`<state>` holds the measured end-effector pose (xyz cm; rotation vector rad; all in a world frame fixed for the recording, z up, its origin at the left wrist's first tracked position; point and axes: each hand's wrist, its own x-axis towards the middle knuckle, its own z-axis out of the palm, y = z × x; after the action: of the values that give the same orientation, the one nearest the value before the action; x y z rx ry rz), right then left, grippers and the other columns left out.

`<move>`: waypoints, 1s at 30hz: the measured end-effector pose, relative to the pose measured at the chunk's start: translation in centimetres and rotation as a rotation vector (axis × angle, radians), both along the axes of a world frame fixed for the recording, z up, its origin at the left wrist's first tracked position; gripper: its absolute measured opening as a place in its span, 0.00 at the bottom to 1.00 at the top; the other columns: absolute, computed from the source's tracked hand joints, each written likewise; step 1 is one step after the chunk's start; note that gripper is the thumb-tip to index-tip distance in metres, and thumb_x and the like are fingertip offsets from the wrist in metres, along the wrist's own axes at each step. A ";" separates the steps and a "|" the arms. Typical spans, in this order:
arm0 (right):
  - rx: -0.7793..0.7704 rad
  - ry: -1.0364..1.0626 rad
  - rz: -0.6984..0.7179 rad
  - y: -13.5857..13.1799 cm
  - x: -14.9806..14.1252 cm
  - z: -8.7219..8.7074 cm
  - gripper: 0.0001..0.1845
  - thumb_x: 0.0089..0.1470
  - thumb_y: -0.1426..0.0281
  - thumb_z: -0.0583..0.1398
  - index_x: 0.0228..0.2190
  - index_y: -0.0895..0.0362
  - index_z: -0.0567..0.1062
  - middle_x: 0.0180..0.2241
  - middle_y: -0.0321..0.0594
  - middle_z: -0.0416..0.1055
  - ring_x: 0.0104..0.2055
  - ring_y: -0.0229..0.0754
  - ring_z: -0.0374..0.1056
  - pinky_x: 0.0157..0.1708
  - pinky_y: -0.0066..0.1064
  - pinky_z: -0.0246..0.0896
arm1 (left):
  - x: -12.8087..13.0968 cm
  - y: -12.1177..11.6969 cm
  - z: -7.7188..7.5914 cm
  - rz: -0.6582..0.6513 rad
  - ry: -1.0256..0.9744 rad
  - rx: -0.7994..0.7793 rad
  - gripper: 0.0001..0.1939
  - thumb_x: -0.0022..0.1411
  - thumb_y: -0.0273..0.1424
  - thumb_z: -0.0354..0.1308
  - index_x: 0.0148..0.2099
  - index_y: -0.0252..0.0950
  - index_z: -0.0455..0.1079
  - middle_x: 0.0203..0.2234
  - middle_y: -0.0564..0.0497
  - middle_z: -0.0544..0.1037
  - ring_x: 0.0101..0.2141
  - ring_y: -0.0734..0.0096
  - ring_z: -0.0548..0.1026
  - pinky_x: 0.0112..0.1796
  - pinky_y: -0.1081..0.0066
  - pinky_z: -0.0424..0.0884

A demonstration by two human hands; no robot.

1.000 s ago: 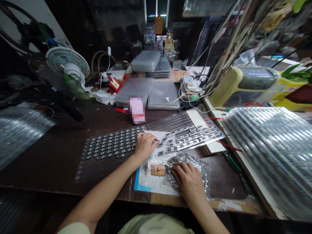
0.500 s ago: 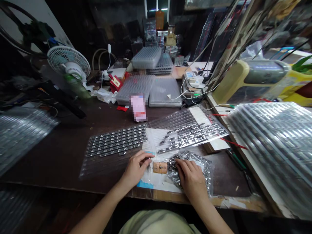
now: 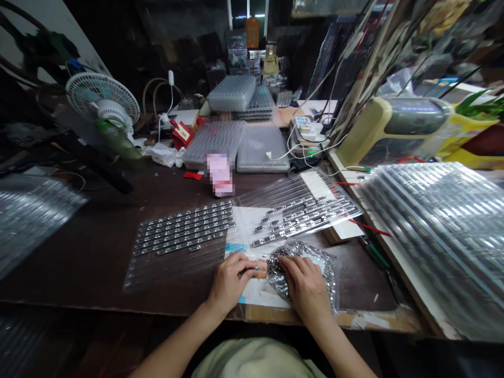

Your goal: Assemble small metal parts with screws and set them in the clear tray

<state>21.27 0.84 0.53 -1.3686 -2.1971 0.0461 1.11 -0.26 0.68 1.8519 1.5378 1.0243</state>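
Note:
My left hand (image 3: 230, 278) is closed in a pinch over a small orange-brown block (image 3: 260, 270). A small shiny metal part (image 3: 256, 268) shows at its fingertips. My right hand (image 3: 306, 283) rests on a clear plastic bag (image 3: 333, 281) full of small metal parts (image 3: 275, 268), its fingers curled among them at the bag's mouth. What its fingertips pinch, if anything, is hidden. Beyond my hands lie two ribbed clear plastic trays. The left tray (image 3: 173, 268) holds rows of metal pieces; the right tray (image 3: 275, 194) carries uneven rows of similar pieces.
A stack of filled clear trays (image 3: 437, 236) stands at the right, with another stack (image 3: 35, 220) at the left edge. More trays (image 3: 262, 149) sit at the back. A fan (image 3: 104, 102), a pink pack (image 3: 219, 173) and green-handled pliers (image 3: 376, 252) are also around.
My left hand has moved right, from beside the orange-brown block to over it, its fingers now pinching. My right hand stays at the bag. The whole view has shifted slightly.

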 end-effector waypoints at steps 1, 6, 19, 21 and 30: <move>-0.002 0.004 0.003 0.0 0.1 -0.1 0.13 0.61 0.72 0.51 0.41 0.55 0.74 0.36 0.41 0.73 0.37 0.41 0.63 0.36 0.32 0.53 | 0.0 0.0 0.1 0.000 0.022 -0.005 0.05 0.56 0.27 0.62 0.37 0.39 0.77 0.29 0.50 0.76 0.32 0.69 0.74 0.35 0.71 0.71; -0.022 0.075 0.020 0.0 0.1 0.2 0.11 0.62 0.71 0.51 0.38 0.56 0.73 0.36 0.39 0.74 0.37 0.41 0.64 0.37 0.32 0.52 | 0.2 0.1 0.3 -0.017 0.093 -0.007 0.06 0.56 0.25 0.61 0.36 0.39 0.77 0.30 0.50 0.76 0.33 0.68 0.74 0.35 0.71 0.70; -0.083 0.080 0.043 0.3 -4.8 0.5 0.05 0.55 0.66 0.60 0.33 0.46 0.78 0.33 0.35 0.73 0.35 0.39 0.61 0.34 0.33 0.47 | -1.0 0.4 -0.1 0.135 -0.202 0.019 0.06 0.60 0.31 0.57 0.36 0.36 0.75 0.32 0.47 0.75 0.34 0.68 0.74 0.32 0.72 0.70; -0.083 0.058 0.057 0.2 -4.7 0.4 0.06 0.55 0.66 0.60 0.34 0.45 0.78 0.32 0.35 0.72 0.35 0.39 0.60 0.33 0.33 0.47 | -1.0 0.4 -0.1 0.122 -0.205 0.016 0.06 0.60 0.31 0.57 0.36 0.37 0.75 0.31 0.48 0.75 0.33 0.68 0.74 0.31 0.73 0.70; -0.035 -0.053 -0.032 1.3 -3.6 1.2 0.06 0.56 0.66 0.60 0.36 0.48 0.77 0.33 0.37 0.71 0.36 0.42 0.58 0.34 0.35 0.46 | -0.9 0.4 -0.1 0.115 -0.205 0.010 0.06 0.59 0.31 0.57 0.35 0.37 0.75 0.31 0.48 0.75 0.33 0.69 0.74 0.31 0.73 0.70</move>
<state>17.63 2.12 1.76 -1.4394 -2.2271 0.0362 0.22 0.16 0.59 1.6236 1.5322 1.2346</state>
